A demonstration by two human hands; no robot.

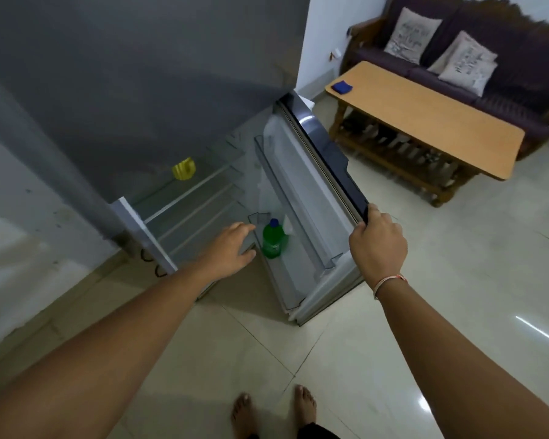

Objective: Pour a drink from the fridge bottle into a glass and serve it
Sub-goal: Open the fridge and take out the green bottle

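Note:
A green bottle with a blue cap stands upright in the lower shelf of the fridge door, which is swung wide. My right hand grips the door's outer edge near its lower corner. My left hand is stretched out with fingers apart, just left of the bottle and not touching it. No glass is in view.
The grey fridge has bare glass shelves with a yellow object on one. A wooden coffee table with a blue cloth stands at the right, a dark sofa with cushions behind it. My bare feet are on the tiled floor.

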